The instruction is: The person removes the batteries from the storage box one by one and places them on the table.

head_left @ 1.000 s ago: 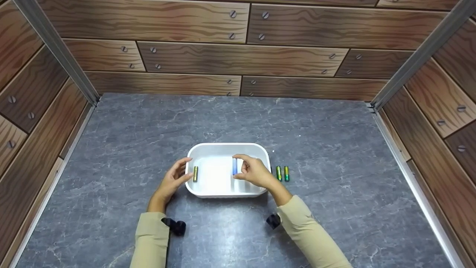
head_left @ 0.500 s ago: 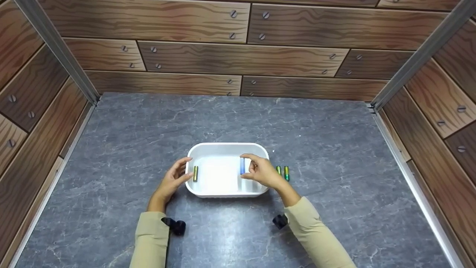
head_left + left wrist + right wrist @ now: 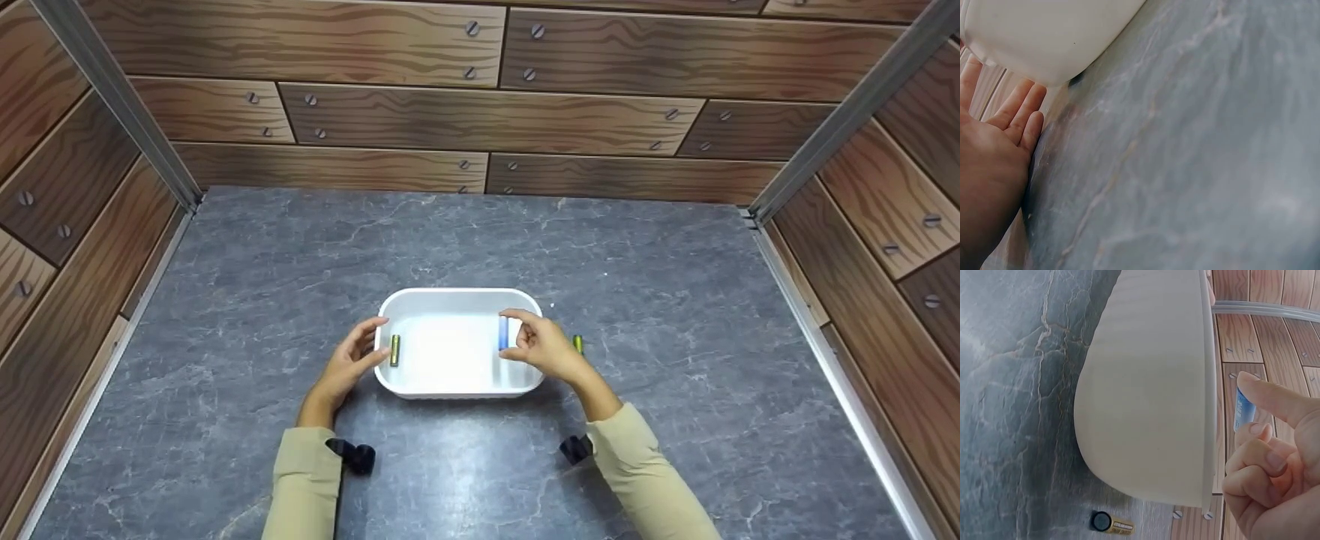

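Note:
A white tub [image 3: 442,394] with rounded corners sits on the grey marbled table. My right hand [image 3: 544,346] pinches a blue battery [image 3: 503,333] upon its two ends, thumb at one and index finger at the other, above the tub's right part. In the right wrist view this battery [image 3: 1244,412] is clear of the rim. At the tub's left end my left hand [image 3: 351,361] rests its fingertips by the rim; in the left wrist view its fingers [image 3: 1027,109] lie straight against the outer wall. A yellow-green battery [image 3: 394,350] lies inside the tub near the left thumb.
Right of the tub, a green-yellow battery [image 3: 577,344] lies on the table [image 3: 675,360], partly covered by my right hand. One battery [image 3: 1113,523] also shows below the tub in the right wrist view. Wood-patterned walls [image 3: 390,116] enclose the back and sides.
My right hand has moved rightward over the tub with the blue battery, now covering one loose battery and part of another. The left hand and the tub have stayed put.

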The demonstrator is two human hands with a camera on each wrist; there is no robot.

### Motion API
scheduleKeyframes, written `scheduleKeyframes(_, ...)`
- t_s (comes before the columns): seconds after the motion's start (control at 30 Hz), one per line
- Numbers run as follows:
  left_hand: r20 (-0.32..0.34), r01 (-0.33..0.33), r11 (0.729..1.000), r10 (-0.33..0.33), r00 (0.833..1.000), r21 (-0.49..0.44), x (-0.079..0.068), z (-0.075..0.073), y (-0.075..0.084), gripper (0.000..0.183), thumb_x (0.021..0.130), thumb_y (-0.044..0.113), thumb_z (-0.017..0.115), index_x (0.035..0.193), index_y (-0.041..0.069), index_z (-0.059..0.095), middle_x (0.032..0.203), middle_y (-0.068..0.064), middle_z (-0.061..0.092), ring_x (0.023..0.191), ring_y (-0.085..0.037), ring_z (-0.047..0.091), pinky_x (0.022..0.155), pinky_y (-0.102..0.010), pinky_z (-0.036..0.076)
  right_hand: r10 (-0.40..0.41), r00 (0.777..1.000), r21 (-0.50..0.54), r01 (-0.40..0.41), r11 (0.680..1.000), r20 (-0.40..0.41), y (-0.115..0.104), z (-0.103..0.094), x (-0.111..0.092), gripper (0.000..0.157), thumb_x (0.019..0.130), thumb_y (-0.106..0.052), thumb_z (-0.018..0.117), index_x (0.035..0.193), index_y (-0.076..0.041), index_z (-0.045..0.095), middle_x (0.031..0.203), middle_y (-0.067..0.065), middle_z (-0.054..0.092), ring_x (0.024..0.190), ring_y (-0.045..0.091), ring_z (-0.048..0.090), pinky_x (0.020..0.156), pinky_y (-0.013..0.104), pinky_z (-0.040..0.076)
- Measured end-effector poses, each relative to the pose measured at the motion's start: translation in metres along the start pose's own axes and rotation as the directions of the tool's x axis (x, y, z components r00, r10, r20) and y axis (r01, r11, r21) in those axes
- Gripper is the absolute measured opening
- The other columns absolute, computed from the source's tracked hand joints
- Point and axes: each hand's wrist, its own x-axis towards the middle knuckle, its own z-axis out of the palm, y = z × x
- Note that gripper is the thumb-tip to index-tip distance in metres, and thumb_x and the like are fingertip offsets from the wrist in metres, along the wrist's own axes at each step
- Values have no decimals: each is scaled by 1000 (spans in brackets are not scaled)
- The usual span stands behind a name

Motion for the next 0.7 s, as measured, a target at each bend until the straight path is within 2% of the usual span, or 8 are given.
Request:
scheduleKeyframes(0.37,-3,-5,1000,5,1000,-12,1,0,-1,52,90,0,61,140,3,44,144,-21,47,130,-29,48,93,-18,45,-28,999,18,28,999,-32,10,-7,-7,60,77,-5,78,129,8,53,64,-4,46,54,-2,37,53,16,35)
scheduleKeyframes(0.7,-4,-4,1000,3,1000,-10,0,0,0,52,90,1,61,139,2,44,143,-22,47,130,-31,48,93,-18,45,-22,999,84,25,996,-38,20,-20,-12,60,76,0,76,129,13,50,62,-5,44,53,-3,37,52,15,31)
